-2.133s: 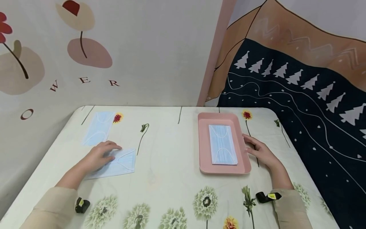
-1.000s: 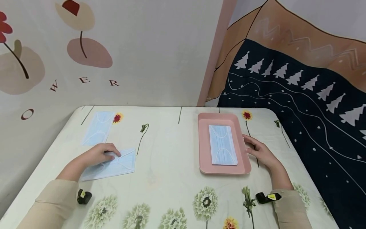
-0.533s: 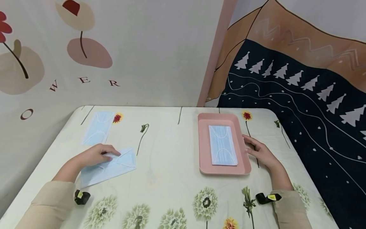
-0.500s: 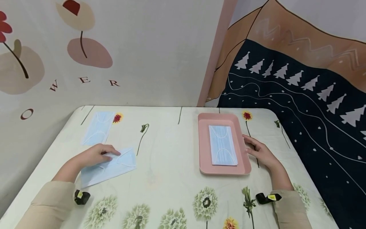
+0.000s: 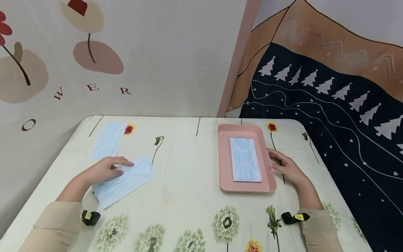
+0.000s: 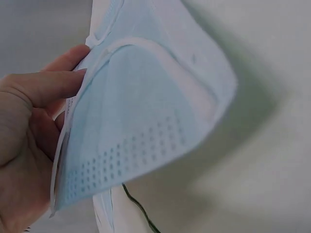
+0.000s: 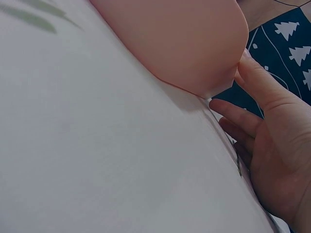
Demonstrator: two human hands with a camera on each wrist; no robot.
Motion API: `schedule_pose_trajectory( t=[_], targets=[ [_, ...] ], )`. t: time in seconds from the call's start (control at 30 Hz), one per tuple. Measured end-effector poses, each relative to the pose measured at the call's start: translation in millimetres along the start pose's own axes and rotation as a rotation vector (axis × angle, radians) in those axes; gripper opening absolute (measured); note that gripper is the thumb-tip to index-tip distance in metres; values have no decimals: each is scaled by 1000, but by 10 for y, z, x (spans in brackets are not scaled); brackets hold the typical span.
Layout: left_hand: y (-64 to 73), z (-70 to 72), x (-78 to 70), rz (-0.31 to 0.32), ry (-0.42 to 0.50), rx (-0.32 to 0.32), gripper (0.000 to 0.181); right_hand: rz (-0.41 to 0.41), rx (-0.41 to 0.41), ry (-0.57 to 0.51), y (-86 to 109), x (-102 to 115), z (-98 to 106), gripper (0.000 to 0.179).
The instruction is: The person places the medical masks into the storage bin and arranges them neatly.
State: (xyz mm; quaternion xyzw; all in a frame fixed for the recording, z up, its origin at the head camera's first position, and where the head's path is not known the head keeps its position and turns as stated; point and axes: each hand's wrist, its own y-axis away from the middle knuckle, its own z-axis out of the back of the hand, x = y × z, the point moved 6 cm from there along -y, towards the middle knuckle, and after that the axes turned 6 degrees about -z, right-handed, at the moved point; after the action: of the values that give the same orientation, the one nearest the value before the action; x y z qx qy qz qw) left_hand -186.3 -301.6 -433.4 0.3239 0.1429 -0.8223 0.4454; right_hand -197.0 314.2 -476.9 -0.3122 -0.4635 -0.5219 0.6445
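Observation:
My left hand (image 5: 102, 170) pinches a pale blue face mask (image 5: 126, 183) by its long edge, thumb on the near face. In the left wrist view the mask (image 6: 131, 121) hangs tilted from the fingers, its white ear loop showing and a shadow on the cloth below. My right hand (image 5: 288, 169) lies at the right side of a pink tray (image 5: 225, 157), thumb and fingers apart, fingertips right at the tray's wall. In the right wrist view the hand (image 7: 272, 131) is beside the tray's corner (image 7: 194, 48). A blue mask (image 5: 245, 161) lies flat in the tray.
Another blue mask (image 5: 108, 140) lies flat at the table's back left, just beyond my left hand. The white flowered tablecloth (image 5: 185, 175) stretches between the hands. A printed curtain (image 5: 163, 70) stands behind the table.
My left hand has taken hold of the nearer mask, which has turned, its near end swinging toward me, and risen from the cloth. The right hand and tray have stayed put.

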Motion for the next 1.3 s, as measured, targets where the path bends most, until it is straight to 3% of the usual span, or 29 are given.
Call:
schedule_pose_trajectory(
  t=[0.37,0.73,1.0,1.3],
  targets=[
    [-36,16,-105,14,52,-80,36,-12,-4,-14,-8,-13,5,61],
    [-165,-1,-247,14,81,-185,42,-9,-3,-23,-2,13,-2,62],
    [-288,1,-412,-16,151,-270,49,-26,-4,-12,10,21,-2,62],
    [-438,-48,-586,-94,240,-395,52,7,6,-13,8,17,-5,60]
  ],
)
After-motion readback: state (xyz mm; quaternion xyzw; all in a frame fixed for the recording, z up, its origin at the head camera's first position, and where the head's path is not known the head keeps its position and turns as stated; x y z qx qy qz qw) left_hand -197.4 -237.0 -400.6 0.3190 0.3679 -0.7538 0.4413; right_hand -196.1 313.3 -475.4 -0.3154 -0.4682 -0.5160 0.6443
